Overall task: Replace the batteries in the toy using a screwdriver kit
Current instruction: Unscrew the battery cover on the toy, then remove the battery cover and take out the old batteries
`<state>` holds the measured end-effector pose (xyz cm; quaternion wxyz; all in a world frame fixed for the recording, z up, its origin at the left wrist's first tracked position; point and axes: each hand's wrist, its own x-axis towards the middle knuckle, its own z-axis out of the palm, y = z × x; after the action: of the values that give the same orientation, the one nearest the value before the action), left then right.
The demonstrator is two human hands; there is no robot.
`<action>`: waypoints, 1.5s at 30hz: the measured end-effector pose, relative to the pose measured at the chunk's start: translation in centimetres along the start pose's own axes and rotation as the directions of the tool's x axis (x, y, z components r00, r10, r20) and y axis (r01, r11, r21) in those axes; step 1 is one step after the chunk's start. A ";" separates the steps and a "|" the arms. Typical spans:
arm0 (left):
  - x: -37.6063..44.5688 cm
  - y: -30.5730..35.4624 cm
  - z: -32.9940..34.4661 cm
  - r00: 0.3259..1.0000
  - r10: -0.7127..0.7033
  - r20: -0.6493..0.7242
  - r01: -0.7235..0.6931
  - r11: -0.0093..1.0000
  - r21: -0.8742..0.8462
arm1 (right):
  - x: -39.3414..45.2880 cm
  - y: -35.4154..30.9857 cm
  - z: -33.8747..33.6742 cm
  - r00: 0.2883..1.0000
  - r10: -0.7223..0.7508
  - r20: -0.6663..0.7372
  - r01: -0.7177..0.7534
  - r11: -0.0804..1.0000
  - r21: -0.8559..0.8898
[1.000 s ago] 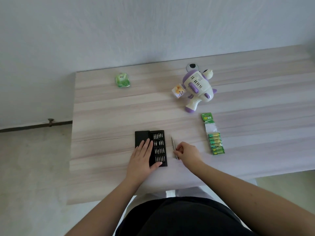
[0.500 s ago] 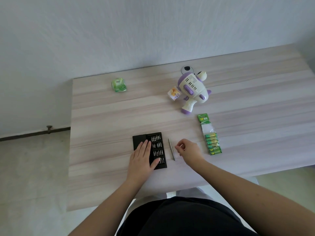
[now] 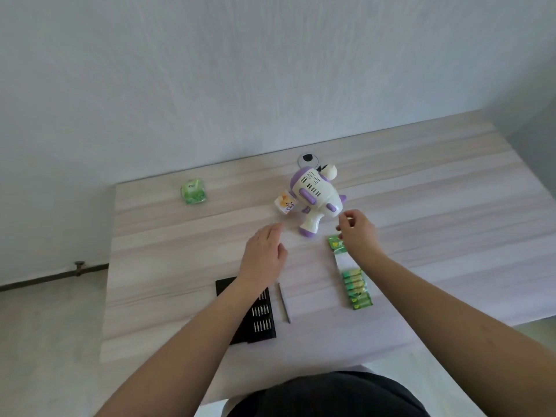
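Note:
A white and purple gun-shaped toy (image 3: 316, 197) lies on the wooden table (image 3: 421, 191), with a small printed tag (image 3: 285, 204) at its left. My left hand (image 3: 264, 254) hovers open just left of the toy's grip, holding nothing. My right hand (image 3: 358, 233) is just right of the grip, fingers curled and apart, empty, above the top of a green battery strip (image 3: 353, 281). The black screwdriver bit case (image 3: 255, 314) lies open near the front edge, partly hidden by my left forearm. A thin metal screwdriver handle (image 3: 284, 302) lies beside it.
A small green packet (image 3: 194, 192) sits at the table's back left. A round black and white cap (image 3: 308, 158) lies behind the toy. The wall runs along the table's far edge. The floor shows at the left.
Both hands left the bit case and screwdriver handle and moved forward to either side of the toy. The handle stays on the table. The camera view tilted down.

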<state>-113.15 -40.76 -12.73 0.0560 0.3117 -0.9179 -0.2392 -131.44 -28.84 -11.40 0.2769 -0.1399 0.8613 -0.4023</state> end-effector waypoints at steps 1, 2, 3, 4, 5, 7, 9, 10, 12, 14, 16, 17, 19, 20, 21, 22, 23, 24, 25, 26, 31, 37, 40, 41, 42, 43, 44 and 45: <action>1.4 0.7 -0.4 1.000 -0.005 0.017 0.006 1.000 -0.029 | 0.7 -0.3 -0.4 1.000 -0.004 -0.013 0.004 1.000 -0.012; 2.8 1.3 -0.7 0.999 -0.027 0.039 0.030 0.997 -0.070 | 1.4 -0.6 -0.8 1.000 -0.005 -0.016 0.005 1.000 -0.023; 4.2 1.9 -1.0 0.996 -0.061 0.061 0.068 0.990 -0.121 | 2.2 -0.8 -0.9 1.000 -0.006 -0.012 0.005 1.000 -0.027; 5.6 2.4 -1.2 0.992 -0.097 0.081 0.110 0.979 -0.174 | 2.9 -1.0 -1.1 1.000 -0.002 -0.004 0.002 1.000 -0.029; 6.9 2.9 -1.4 0.988 -0.126 0.094 0.144 0.966 -0.214 | 3.6 -1.2 -1.1 1.000 0.006 0.008 -0.006 0.999 -0.034; 9.3 3.8 -1.4 0.981 -0.162 0.106 0.184 0.951 -0.249 | 5.1 -1.3 -1.0 0.998 0.042 0.053 -0.040 0.998 -0.046; 11.1 4.4 -1.2 0.971 -0.187 0.150 0.222 0.938 -0.266 | 6.1 -1.4 -0.6 0.987 0.096 0.126 -0.092 0.995 -0.035; 11.9 4.5 -1.0 0.962 -0.200 0.184 0.245 0.931 -0.271 | 6.6 -1.4 -0.4 0.980 0.115 0.161 -0.113 0.993 -0.020; 13.2 4.4 -0.6 0.949 -0.226 0.221 0.280 0.925 -0.258 | 7.2 -1.6 -0.2 0.966 0.134 0.223 -0.145 0.989 0.035; 14.3 4.2 -0.4 0.944 -0.248 0.217 0.299 0.923 -0.244 | 7.6 -1.7 -0.1 0.952 0.123 0.280 -0.155 0.983 0.094; 15.0 4.2 -0.2 0.938 -0.264 0.227 0.317 0.916 -0.245 | 8.1 -1.5 0.1 0.936 0.113 0.333 -0.157 0.982 0.108; 15.1 4.1 -0.1 0.935 -0.264 0.235 0.321 0.913 -0.251 | 8.2 -1.5 0.2 0.928 0.112 0.355 -0.157 0.983 0.100; 15.1 3.9 0.0 0.940 -0.255 0.227 0.310 0.917 -0.253 | 8.4 -1.4 0.4 0.920 0.112 0.375 -0.159 0.982 0.098; 15.0 3.7 0.0 0.944 -0.253 0.211 0.303 0.919 -0.253 | 8.5 -1.4 0.5 0.919 0.114 0.377 -0.166 0.980 0.111; 14.9 3.5 0.0 0.948 -0.252 0.195 0.297 0.920 -0.255 | 8.4 -1.5 0.6 0.919 0.111 0.378 -0.172 0.976 0.132; 14.8 3.2 -0.1 0.951 -0.252 0.179 0.293 0.919 -0.264 | 8.3 -1.5 0.8 0.921 0.102 0.376 -0.171 0.973 0.155; 14.5 3.0 -0.2 0.953 -0.256 0.165 0.294 0.914 -0.279 | 8.2 -1.7 1.0 0.924 0.087 0.372 -0.162 0.971 0.176; 14.1 2.8 -0.4 0.954 -0.261 0.145 0.293 0.909 -0.297 | 8.0 -1.8 1.3 0.929 0.070 0.364 -0.146 0.972 0.186; 13.6 2.5 -0.6 0.956 -0.267 0.121 0.292 0.901 -0.320 | 7.9 -1.9 1.5 0.935 0.050 0.352 -0.121 0.976 0.182; 13.1 2.1 -0.7 0.957 -0.275 0.091 0.289 0.892 -0.348 | 7.7 -2.0 1.8 0.939 0.030 0.342 -0.092 0.981 0.168; 9.2 -0.5 -1.6 0.965 -0.260 -0.022 0.236 0.905 -0.354 | 6.1 -2.9 3.0 0.937 -0.056 0.345 0.036 0.997 0.066; 6.6 -3.2 -3.4 0.986 -0.140 -0.091 0.119 0.972 -0.205 | 2.5 -4.7 4.3 0.905 -0.192 0.380 0.234 0.970 -0.068; 6.5 -3.5 -5.1 0.997 -0.046 -0.056 0.032 0.973 -0.230 | 1.0 -5.1 5.0 0.882 -0.264 0.390 0.319 0.944 -0.083; 6.5 -3.4 -5.5 0.999 -0.028 -0.040 0.018 0.968 -0.249 | 0.6 -5.0 5.2 0.877 -0.280 0.390 0.337 0.938 -0.084; 6.5 -3.5 -5.7 1.000 -0.023 -0.013 0.019 0.961 -0.274 | 0.3 -5.0 5.4 0.871 -0.294 0.393 0.353 0.932 -0.086; 6.4 -3.5 -5.9 0.999 -0.020 0.027 0.027 0.953 -0.303 | 0.0 -5.0 5.6 0.865 -0.305 0.398 0.368 0.925 -0.092; 6.2 -3.6 -6.0 0.998 -0.009 0.064 0.030 0.945 -0.326 | -0.3 -5.1 5.7 0.859 -0.313 0.405 0.381 0.919 -0.097; 6.0 -3.9 -5.9 0.996 0.009 0.087 0.021 0.942 -0.334 | -0.6 -5.2 5.8 0.854 -0.317 0.412 0.390 0.915 -0.106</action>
<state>-114.33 -49.43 -9.68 0.0673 0.2896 -0.8645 -0.4053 -127.45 -35.46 -10.20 0.3479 -0.3979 0.7825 -0.3290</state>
